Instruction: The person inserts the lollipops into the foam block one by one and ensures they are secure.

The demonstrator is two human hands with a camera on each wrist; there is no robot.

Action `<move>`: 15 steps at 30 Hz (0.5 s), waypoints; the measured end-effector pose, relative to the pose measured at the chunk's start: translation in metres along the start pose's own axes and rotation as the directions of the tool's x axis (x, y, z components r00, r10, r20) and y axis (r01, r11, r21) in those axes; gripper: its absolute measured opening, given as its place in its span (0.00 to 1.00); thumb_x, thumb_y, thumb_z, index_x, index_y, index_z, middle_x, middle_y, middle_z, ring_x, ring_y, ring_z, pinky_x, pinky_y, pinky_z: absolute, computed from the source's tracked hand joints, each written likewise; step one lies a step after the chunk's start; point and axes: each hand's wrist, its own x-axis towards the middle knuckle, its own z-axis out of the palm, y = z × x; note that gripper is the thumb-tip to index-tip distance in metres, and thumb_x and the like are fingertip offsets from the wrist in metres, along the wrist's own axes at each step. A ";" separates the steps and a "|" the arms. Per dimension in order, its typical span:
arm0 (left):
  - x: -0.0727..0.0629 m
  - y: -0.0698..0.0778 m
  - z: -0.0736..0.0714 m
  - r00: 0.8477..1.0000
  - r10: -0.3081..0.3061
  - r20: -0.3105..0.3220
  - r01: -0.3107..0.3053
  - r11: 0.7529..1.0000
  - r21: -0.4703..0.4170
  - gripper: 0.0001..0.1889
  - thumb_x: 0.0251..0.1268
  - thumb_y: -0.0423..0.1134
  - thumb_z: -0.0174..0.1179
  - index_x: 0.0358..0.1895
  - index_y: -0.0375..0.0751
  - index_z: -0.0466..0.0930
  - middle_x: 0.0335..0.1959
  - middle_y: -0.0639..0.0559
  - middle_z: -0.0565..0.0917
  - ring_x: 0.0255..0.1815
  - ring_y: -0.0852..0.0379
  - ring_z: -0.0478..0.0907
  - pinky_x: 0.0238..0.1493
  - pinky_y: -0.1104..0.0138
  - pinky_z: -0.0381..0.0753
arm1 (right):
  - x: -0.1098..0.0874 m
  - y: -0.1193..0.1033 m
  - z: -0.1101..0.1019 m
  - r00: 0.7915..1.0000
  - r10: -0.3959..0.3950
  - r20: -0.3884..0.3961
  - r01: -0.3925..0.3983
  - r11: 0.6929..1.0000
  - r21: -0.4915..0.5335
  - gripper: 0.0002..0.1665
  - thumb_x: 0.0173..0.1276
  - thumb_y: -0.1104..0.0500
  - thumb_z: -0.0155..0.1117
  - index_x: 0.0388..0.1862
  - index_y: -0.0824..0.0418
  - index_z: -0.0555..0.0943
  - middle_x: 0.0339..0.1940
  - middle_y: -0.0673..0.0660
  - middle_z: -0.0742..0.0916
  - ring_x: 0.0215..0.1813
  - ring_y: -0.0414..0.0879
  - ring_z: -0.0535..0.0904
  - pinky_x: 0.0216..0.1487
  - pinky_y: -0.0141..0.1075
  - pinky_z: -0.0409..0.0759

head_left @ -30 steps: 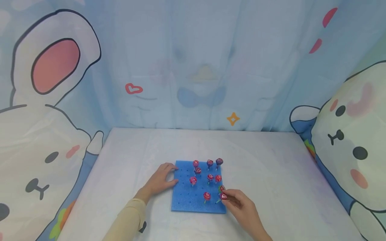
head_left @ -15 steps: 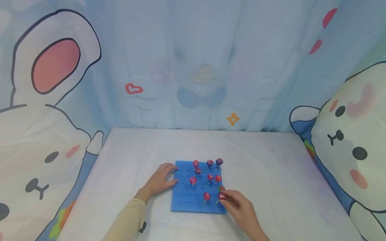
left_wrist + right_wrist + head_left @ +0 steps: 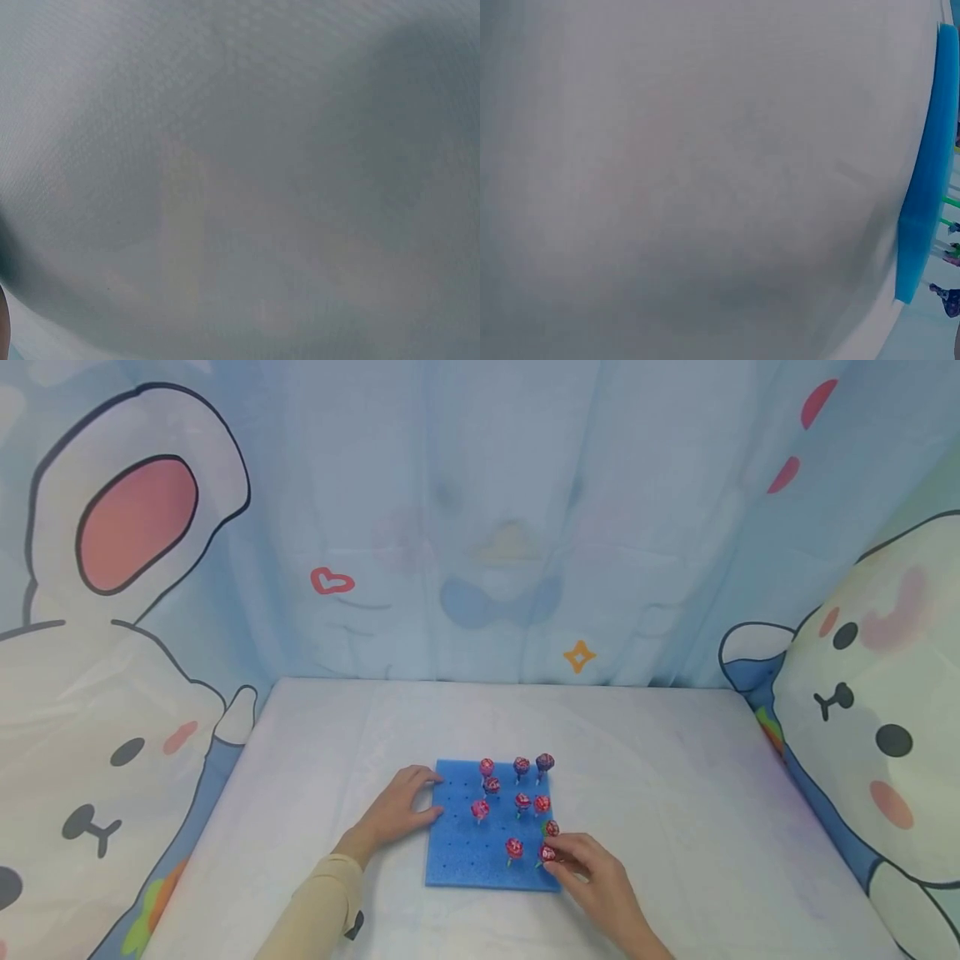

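A blue foam board [image 3: 465, 860] with rows of small holes lies on the table, and several wrapped lollipops stand in it on their sticks. At its near right corner my right hand [image 3: 600, 877] pinches a red lollipop [image 3: 547, 853] by its wrapped head. The foot of that stick is at the board; whether it sits in a hole I cannot tell. Just behind it stands a lollipop with green on its wrapper [image 3: 551, 828], close to my fingertips. My left hand [image 3: 393, 807] rests at the board's left edge, thumb and fingers spread and touching it.
Other lollipops, such as a red one [image 3: 513, 848] and a dark one [image 3: 545, 762], stand on the board's right half and middle. A white cloth [image 3: 660, 777] covers the table. Behind hangs a blue printed curtain [image 3: 510, 485]. The right wrist view catches the board's side [image 3: 924, 180].
My right hand has brought the lollipop slightly left and down toward the board's near right corner, and its stick stands more upright. The left hand and the board have stayed put.
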 end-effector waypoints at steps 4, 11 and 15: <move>0.000 0.002 -0.002 1.000 -0.017 0.018 0.017 1.000 0.004 0.24 0.64 0.53 0.62 0.61 0.50 0.73 0.62 0.50 0.73 0.68 0.49 0.65 0.70 0.54 0.66 | -0.001 0.002 0.006 1.000 -0.019 -0.023 0.020 0.999 0.042 0.18 0.56 0.70 0.73 0.46 0.61 0.83 0.41 0.46 0.83 0.42 0.38 0.84 0.42 0.28 0.83; 0.000 0.002 -0.002 0.999 -0.033 0.026 0.033 0.999 0.005 0.24 0.64 0.53 0.62 0.61 0.51 0.73 0.63 0.51 0.73 0.69 0.51 0.65 0.71 0.55 0.64 | -0.002 0.002 0.014 0.993 0.082 -0.081 -0.079 0.996 0.033 0.16 0.57 0.68 0.73 0.42 0.55 0.82 0.39 0.46 0.83 0.41 0.36 0.83 0.43 0.26 0.82; 0.000 0.001 -0.001 0.999 -0.027 0.019 0.027 1.000 0.005 0.24 0.64 0.52 0.63 0.61 0.51 0.73 0.62 0.51 0.73 0.69 0.51 0.65 0.71 0.56 0.64 | -0.002 0.004 0.015 0.993 0.063 -0.101 -0.060 0.998 0.031 0.16 0.57 0.69 0.73 0.41 0.54 0.83 0.38 0.46 0.82 0.41 0.36 0.83 0.43 0.26 0.83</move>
